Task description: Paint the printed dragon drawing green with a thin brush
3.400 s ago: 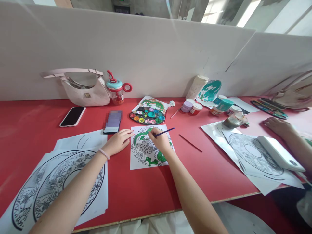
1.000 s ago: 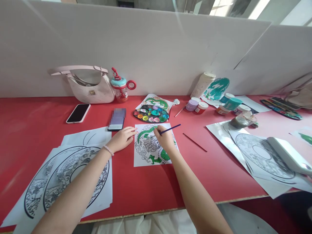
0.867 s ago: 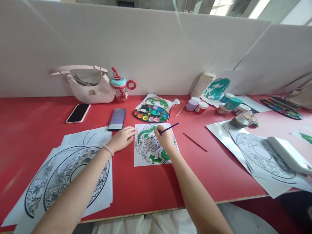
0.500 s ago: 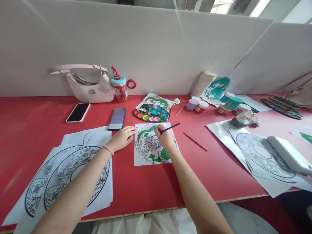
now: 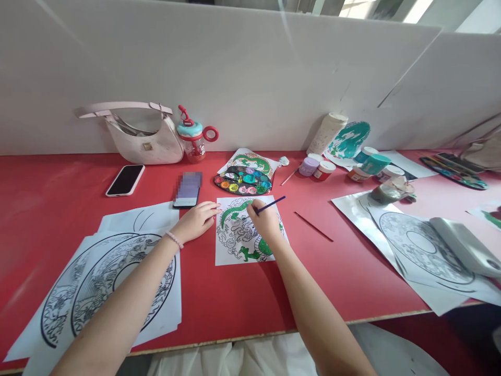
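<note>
Grips a brush [image 5: 273,203] in the right hand [image 5: 266,222], fingers pinched shut round the shaft, handle slanting up and right, tip down on the sheet [image 5: 230,250]. Rests that hand on the sheet's far right part, over a green dragon. Lays the left hand [image 5: 195,222] on the table [image 5: 58,198] at the sheet's left edge, fingers loosely curled, holding nothing, tips touching the paper's far left corner. Wears a bracelet [image 5: 172,239] on the left wrist.

Sheet flat at mid-table. Just beyond it, a palette [image 5: 242,184]; left of that, near the left hand, a phone [image 5: 187,189]. Farther left, a second phone [image 5: 125,179], dark, face up. Against the far wall, a bag [image 5: 141,138] with a bottle [image 5: 193,138] just beside it. Right of the sheet and apart from it, a thin red stick [image 5: 313,226]; beyond that, paint pots [image 5: 317,168]. Near left, under the left forearm, large line drawings [image 5: 117,271]. Far right, overlapping papers [image 5: 422,250].
</note>
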`<state>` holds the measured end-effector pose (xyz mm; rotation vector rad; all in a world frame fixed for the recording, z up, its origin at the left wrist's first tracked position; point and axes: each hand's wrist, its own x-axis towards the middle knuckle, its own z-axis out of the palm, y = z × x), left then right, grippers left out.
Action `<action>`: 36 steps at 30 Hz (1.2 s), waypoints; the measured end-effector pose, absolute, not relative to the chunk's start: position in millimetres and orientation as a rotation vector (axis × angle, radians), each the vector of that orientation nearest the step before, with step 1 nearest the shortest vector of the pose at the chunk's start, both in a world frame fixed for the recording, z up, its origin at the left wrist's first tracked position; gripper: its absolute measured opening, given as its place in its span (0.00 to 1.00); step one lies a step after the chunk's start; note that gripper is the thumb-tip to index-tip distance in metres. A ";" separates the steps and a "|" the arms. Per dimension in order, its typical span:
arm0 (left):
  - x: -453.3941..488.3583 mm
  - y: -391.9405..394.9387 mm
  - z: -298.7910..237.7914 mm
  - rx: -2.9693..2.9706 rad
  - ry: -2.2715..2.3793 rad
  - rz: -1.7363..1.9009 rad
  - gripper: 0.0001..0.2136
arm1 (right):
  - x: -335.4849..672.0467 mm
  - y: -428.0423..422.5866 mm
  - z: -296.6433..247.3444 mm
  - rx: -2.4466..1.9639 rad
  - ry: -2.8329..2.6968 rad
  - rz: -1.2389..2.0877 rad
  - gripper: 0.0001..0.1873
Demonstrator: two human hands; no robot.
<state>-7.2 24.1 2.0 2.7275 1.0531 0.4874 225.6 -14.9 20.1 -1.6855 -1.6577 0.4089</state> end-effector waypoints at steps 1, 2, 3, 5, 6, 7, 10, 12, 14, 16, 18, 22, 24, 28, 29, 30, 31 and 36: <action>-7.2 24.1 1.9 2.727 1.052 0.487 0.18 | 225.6 -15.1 20.4 -1.691 -1.654 0.402 0.16; -7.3 24.1 1.9 2.727 1.051 0.487 0.18 | 225.7 -15.1 20.7 -1.696 -1.650 0.397 0.17; -7.3 24.2 1.9 2.727 1.050 0.486 0.18 | 225.8 -15.1 21.1 -1.698 -1.647 0.392 0.17; -7.5 24.1 1.9 2.727 1.051 0.491 0.18 | 226.0 -14.9 21.6 -1.701 -1.644 0.385 0.17; -7.7 24.1 1.7 2.726 1.051 0.496 0.18 | 226.0 -14.7 21.8 -1.701 -1.645 0.384 0.17; -7.8 24.0 1.6 2.726 1.050 0.501 0.18 | 226.0 -14.7 21.9 -1.700 -1.646 0.384 0.17; -7.6 23.8 1.3 2.725 1.048 0.504 0.18 | 225.9 -14.8 22.1 -1.698 -1.653 0.387 0.17; -6.6 23.5 2.2 2.725 1.049 0.497 0.18 | 225.8 -15.1 22.1 -1.696 -1.654 0.391 0.17; -5.5 22.9 4.5 2.746 1.047 0.495 0.18 | 225.8 -15.4 22.0 -1.692 -1.653 0.394 0.17; -5.8 21.9 7.3 2.777 1.149 0.567 0.18 | 225.8 -15.4 22.0 -1.687 -1.649 0.395 0.16; -9.7 21.2 9.0 2.722 1.502 0.731 0.24 | 225.6 -15.3 22.1 -1.678 -1.645 0.397 0.16; -26.1 22.9 6.3 2.243 2.263 0.704 0.47 | 225.2 -15.6 22.8 -1.634 -1.645 0.401 0.17; -33.0 25.6 4.2 2.168 2.298 0.604 0.47 | 225.2 -16.4 23.5 -1.602 -1.646 0.396 0.17; -36.6 32.1 2.5 2.169 2.251 0.685 0.43 | 224.7 -20.0 26.7 -1.526 -1.671 0.371 0.18; -36.6 33.5 2.1 2.131 2.248 0.727 0.44 | 224.1 -21.5 28.1 -1.508 -1.684 0.364 0.18; -36.8 34.9 1.5 2.093 2.235 0.774 0.44 | 223.3 -23.2 29.6 -1.493 -1.692 0.356 0.18; -37.2 36.1 0.8 2.065 2.210 0.826 0.44 | 222.2 -24.9 31.2 -1.475 -1.708 0.342 0.18; -41.1 39.9 -1.8 2.204 2.005 1.023 0.41 | 214.6 -31.7 35.9 -1.230 -2.004 0.134 0.18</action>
